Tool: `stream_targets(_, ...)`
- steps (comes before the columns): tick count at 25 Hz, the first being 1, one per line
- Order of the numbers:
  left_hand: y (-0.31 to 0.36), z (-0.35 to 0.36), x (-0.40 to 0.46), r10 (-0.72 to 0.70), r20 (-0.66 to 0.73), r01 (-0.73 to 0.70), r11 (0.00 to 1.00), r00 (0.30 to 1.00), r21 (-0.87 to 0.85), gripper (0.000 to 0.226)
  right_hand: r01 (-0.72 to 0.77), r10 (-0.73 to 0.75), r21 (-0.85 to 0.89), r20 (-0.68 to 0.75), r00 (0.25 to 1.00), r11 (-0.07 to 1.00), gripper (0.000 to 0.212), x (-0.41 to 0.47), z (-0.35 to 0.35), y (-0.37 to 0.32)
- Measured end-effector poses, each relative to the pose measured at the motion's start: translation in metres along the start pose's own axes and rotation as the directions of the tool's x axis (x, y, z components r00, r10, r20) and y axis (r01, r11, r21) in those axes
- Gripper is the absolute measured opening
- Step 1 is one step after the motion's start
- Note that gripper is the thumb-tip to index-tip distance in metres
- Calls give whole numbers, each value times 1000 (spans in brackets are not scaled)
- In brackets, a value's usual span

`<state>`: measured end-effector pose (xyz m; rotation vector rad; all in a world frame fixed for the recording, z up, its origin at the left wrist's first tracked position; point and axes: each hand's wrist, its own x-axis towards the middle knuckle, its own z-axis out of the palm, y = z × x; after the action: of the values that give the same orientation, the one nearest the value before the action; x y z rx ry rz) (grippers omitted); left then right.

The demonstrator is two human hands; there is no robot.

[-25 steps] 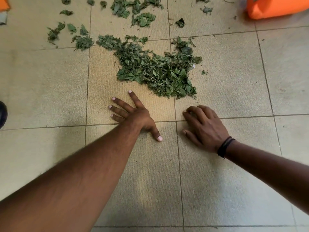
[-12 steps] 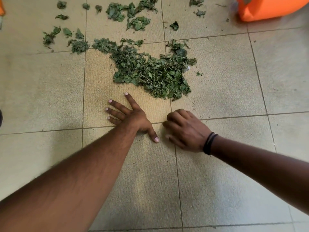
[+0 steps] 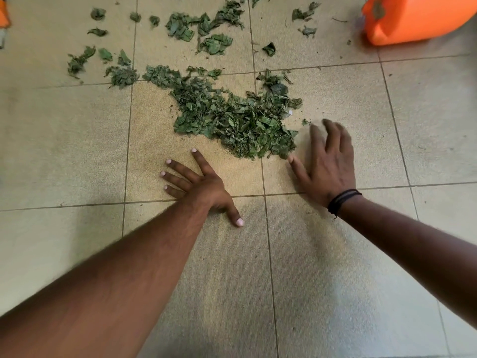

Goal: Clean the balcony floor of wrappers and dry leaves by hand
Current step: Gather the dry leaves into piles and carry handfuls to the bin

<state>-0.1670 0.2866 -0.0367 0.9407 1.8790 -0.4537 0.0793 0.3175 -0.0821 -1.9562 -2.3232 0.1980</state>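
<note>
A heap of dry green leaves (image 3: 237,122) lies on the beige tiled floor (image 3: 77,151) ahead of me. Smaller scattered leaves (image 3: 204,29) lie farther back, and more leaf bits (image 3: 121,73) sit at the left. My left hand (image 3: 198,184) rests flat on the tile just in front of the heap, fingers spread. My right hand (image 3: 325,164) is at the heap's right edge with fingers stretched out and blurred by motion; its thumb is close to the leaves. Neither hand holds anything.
An orange plastic container (image 3: 413,19) stands at the back right. Another orange object (image 3: 4,14) shows at the far left edge. Bare tiles spread out to the left, right and near side of the leaves.
My right hand has uncurled and moved right and forward, from beside the left thumb to the heap's right edge. The left hand has stayed flat on the floor.
</note>
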Motion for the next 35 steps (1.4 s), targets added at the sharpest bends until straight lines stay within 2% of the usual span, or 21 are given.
stream_targets(1, 0, 0, 0, -1, -1, 1, 1000, 1000, 3, 188, -66, 69, -42, 76, 995, 997, 89, -4, 5, 2)
stream_targets(3, 1, 0, -1, -3, -2, 3, 1000, 1000, 12, 188, -82, 93, -76, 157, 983, 994, 100, -10, 16, -2)
stream_targets(5, 1, 0, -1, -11, -3, 11, 1000, 1000, 11, 188, -14, 28, -72, 205, 978, 997, 101, -6, 23, -17)
stream_targets(8, 2, 0, -2, -29, -7, 29, 999, 1000, 23, 188, 209, -190, -42, 272, 943, 977, 94, 9, 22, -45)
stream_targets(10, 3, 0, -2, -29, -8, 29, 999, 1000, 43, 188, 262, -270, 64, 185, 945, 963, 76, 16, 14, -46)
stream_targets(11, 3, 0, -1, -30, -8, 30, 999, 1000, 42, 188, 228, -238, 124, 79, 968, 966, 64, 17, 10, -40)
stream_targets(13, 2, 0, 0, -31, -7, 31, 999, 999, 29, 188, 73, -56, 185, -95, 994, 980, 54, 21, 7, -18)
stream_targets(14, 2, 0, 1, -30, -5, 30, 999, 1000, 28, 189, -11, 29, 162, -111, 993, 987, 59, 24, 7, -5)
stream_targets(15, 2, 0, 1, -31, -1, 31, 999, 1000, 27, 189, -83, 90, 104, -67, 994, 991, 68, 29, 9, 6)
stream_targets(17, 2, 0, 2, -34, 6, 34, 999, 999, 30, 189, -122, 124, -32, 84, 989, 992, 87, 38, 16, 14)
stream_targets(19, 3, -1, 2, -37, 6, 37, 999, 999, 35, 189, -22, 34, -70, 170, 985, 997, 91, 47, 21, 2)
stream_targets(21, 3, -1, 2, -41, 4, 40, 999, 999, 32, 190, 119, -117, 4, 209, 971, 993, 85, 56, 18, -19)
stream_targets(23, 3, 0, 3, -44, 5, 43, 998, 999, 33, 190, 149, -179, 195, 146, 973, 970, 69, 67, 7, -27)
stream_targets(25, 2, 0, 4, -44, 12, 44, 998, 999, 41, 190, 80, -71, 326, -42, 997, 942, 50, 82, -4, -18)
stream_targets(26, 1, 0, 5, -42, 17, 41, 998, 999, 38, 190, 44, -13, 327, -97, 995, 944, 51, 92, -7, -10)
stream_targets(27, 1, 0, 5, -38, 20, 38, 999, 999, 31, 190, 9, 17, 297, -86, 996, 955, 59, 103, -7, -3)
stream_targets(29, 0, 1, 5, -35, 22, 34, 999, 999, 23, 190, -66, 51, 156, 96, 994, 986, 79, 125, 0, 5)
stream_targets(31, 0, 1, 5, -36, 25, 36, 999, 999, 27, 190, -30, 25, 18, 211, 977, 999, 86, 138, 13, -5)
stream_targets(33, 0, 1, 5, -37, 22, 36, 999, 999, 34, 190, 98, -107, 48, 253, 962, 994, 81, 144, 19, -29)
stream_targets(35, 1, 2, 6, -40, 18, 40, 998, 999, 44, 190, 180, -230, 226, 218, 949, 957, 72, 148, 15, -50)
